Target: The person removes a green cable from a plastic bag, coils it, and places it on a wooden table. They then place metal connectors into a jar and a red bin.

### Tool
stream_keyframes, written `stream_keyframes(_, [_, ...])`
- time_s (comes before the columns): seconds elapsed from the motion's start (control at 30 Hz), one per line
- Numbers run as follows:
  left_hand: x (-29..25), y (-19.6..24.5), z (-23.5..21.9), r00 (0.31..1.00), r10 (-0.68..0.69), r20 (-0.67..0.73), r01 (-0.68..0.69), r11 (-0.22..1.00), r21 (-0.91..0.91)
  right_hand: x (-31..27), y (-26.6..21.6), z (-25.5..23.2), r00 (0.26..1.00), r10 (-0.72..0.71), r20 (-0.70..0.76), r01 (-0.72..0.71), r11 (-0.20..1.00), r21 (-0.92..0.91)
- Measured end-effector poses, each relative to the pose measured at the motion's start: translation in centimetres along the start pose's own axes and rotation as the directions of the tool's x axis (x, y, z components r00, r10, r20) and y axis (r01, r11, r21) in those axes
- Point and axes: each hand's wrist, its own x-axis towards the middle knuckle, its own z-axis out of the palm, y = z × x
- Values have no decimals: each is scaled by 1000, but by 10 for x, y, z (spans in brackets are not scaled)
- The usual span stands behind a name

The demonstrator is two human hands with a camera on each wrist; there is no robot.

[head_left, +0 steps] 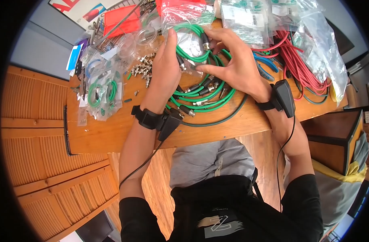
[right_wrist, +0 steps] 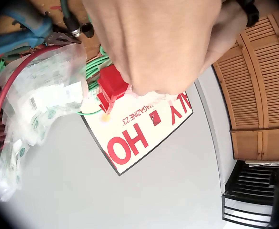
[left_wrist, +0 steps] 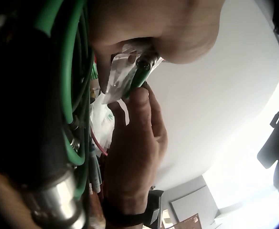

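Note:
A small coil of green cable (head_left: pixel 188 55) with black and silver BNC connectors is held up over the table together with a clear plastic bag (head_left: pixel 191 42). My left hand (head_left: pixel 165 70) holds the coil's left side, thumb pointing up along it; its other fingers are hidden behind. On the opposite side my right hand (head_left: pixel 241 66) pinches the bag, forefinger at the upper connector (head_left: pixel 205 39) and thumb at the bag's lower edge. In the left wrist view, a connector end (left_wrist: pixel 146 61) shows between both hands against the bag. More coiled green cables (head_left: pixel 220 101) lie below the hands.
Loose metal connectors (head_left: pixel 144 68) are scattered left of the hands, beside bagged green cables (head_left: pixel 103 92). To the right lie blue-handled pliers (head_left: pixel 265 66), a bundle of red cable (head_left: pixel 295 68) and clear bags (head_left: pixel 245 18). A red container (head_left: pixel 120 19) stands at the back left.

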Motion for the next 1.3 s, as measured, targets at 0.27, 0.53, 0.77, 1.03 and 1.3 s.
stream_keyframes(0.27, [4, -7, -6, 994, -33, 104, 35, 999, -18, -4, -2, -6, 999, -50, -8, 49, 994, -101])
stream_keyframes(0.53, [-1, 9, -5, 958, -72, 279, 147, 955, -259, -5, -2, -3, 999, -33, 5, 34, 997, -76])
stream_keyframes(0.77, [1, 8, -13, 983, -100, 152, 117, 987, -108, 0, -5, -12, 974, 186, 128, -179, 982, -60])
stream_keyframes(1.03, [-3, -14, 6, 984, -53, 169, 67, 995, -79, -10, -1, 7, 997, 72, 15, -68, 976, -206])
stream_keyframes(1.3, [-3, -10, 5, 970, -70, 234, 103, 986, -134, -7, 2, 8, 997, -33, -71, 16, 973, -231])
